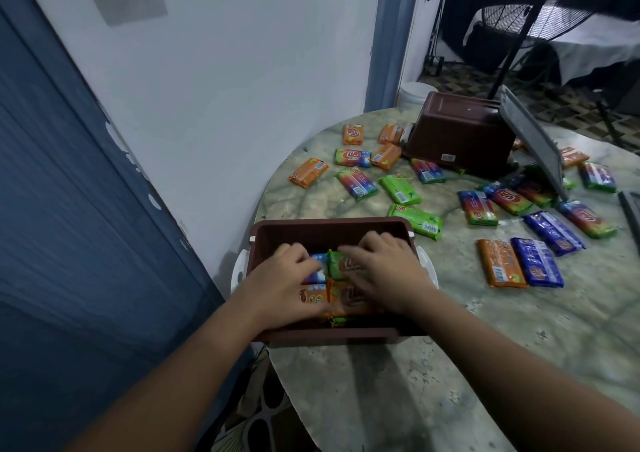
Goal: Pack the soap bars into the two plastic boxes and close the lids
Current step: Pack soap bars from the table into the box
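A: We've got both hands down in the near brown box (332, 226). Our left hand (287, 285) lies spread on the blue and orange bars under its fingers, our right hand (384, 275) flat on the green bar (337, 264). Fingers look relaxed and pressing; we can't tell whether any bar is pinched.

B: And the loose soap bars?

A: All beyond and to the right of our right fingertips, scattered over the marble table (381, 399). Closest is a green bar (415, 219), just past the box's far right corner, its long axis slanting down to the right.

B: So the right hand is nearer.

A: Clearly, we'd judge. The second brown box (460, 133) lies tipped well beyond, its grey lid (533, 140) standing open, more bars around it. Packing looks barely begun.
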